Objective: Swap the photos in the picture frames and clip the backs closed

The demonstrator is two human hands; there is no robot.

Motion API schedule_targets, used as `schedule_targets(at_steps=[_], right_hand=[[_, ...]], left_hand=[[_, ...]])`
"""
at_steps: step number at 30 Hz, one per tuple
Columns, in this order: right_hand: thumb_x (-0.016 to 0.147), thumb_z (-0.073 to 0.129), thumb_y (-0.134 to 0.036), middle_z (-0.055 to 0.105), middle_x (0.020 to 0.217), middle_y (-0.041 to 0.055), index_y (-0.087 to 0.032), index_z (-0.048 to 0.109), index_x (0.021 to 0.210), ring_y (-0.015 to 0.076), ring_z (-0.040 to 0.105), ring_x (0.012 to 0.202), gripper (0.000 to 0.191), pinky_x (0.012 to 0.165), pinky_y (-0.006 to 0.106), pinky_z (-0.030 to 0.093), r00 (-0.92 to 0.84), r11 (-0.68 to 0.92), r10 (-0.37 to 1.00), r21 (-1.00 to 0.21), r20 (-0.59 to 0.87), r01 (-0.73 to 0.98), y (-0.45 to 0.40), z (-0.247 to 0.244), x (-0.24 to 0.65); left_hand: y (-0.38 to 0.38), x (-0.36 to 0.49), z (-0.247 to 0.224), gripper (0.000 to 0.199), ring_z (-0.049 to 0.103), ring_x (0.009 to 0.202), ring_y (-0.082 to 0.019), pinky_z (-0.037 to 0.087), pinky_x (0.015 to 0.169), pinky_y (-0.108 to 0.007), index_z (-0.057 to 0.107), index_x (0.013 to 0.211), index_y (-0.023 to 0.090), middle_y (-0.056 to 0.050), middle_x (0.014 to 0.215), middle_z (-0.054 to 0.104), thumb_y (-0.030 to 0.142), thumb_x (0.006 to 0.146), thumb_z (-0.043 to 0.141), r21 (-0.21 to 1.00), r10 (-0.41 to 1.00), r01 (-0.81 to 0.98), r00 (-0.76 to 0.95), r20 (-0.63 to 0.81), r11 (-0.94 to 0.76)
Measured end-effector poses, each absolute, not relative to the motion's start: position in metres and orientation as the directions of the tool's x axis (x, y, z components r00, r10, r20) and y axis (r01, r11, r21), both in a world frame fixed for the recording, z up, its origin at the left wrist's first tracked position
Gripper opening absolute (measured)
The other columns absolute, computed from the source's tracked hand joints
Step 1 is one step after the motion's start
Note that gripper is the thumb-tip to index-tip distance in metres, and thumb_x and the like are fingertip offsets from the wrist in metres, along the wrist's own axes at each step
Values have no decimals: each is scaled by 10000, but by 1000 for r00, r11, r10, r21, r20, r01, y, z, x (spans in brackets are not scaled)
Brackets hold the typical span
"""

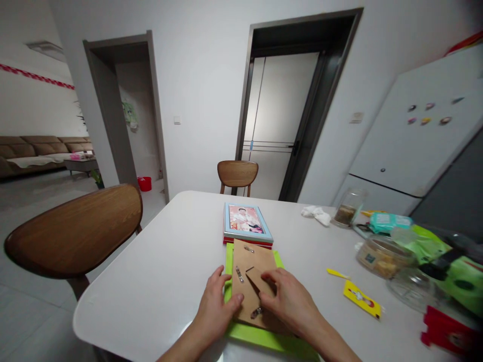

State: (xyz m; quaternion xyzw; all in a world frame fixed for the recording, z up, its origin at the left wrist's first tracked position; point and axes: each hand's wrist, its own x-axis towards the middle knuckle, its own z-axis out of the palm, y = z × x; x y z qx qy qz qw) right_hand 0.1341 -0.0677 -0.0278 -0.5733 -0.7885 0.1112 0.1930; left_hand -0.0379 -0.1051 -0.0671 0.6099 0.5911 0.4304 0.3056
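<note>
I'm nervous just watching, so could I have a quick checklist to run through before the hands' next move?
1. Left hand steadying the brown board: ok, thumb at its left side.
2. Right hand on the stand flap: ok, fingers at it.
3. Board seated inside the green frame: not ok, it overlaps the far edge.
4. Metal clips fastened: cannot tell, too small.
5. Yellow card off the board: ok, lying to the right.

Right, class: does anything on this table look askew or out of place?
Yes. The brown board sits askew on the green frame, its far edge overlapping the rim instead of sitting inside. A crumpled tissue near the tall jar also looks like stray litter.
</note>
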Motion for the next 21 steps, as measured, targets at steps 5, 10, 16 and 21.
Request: schedule_targets(at_steps=[5,10,16,21], right_hand=[[645,507,-271,575,868,64,-174,584,884,186,516,835,269,750,302,392,-340,432,901,-508,268,745,-85,0,108],[717,452,-384,569,947,78,-168,522,1014,173,537,790,375,706,295,408,-276,373,927,-557,253,742,-75,-15,130],[685,449,-318,591,939,141,-103,477,1096,234,557,816,465,700,325,390,-41,63,997,-352,70,934,-45,-63,181],[600,489,-212,622,890,147,-72,461,1114,248,565,828,533,696,316,386,56,-57,998,-539,-18,841,-34,-64,183]], left_hand=[[-96,-46,-47,308,587,777,-224,448,707,-328,525,885,127,-81,850,633,344,666,539,998,995,-46,-94,36,-41],[-108,-100,-48,374,606,660,-204,453,607,-288,506,915,129,-51,766,652,374,648,600,970,992,-229,-78,-97,77],[-115,-164,-67,358,607,630,-198,452,575,-274,499,874,139,-32,727,649,370,622,608,983,963,-13,-198,-184,185],[-107,-190,-80,527,601,667,-211,455,618,-310,396,1100,134,-11,732,606,324,634,550,877,925,439,-380,-18,198]])
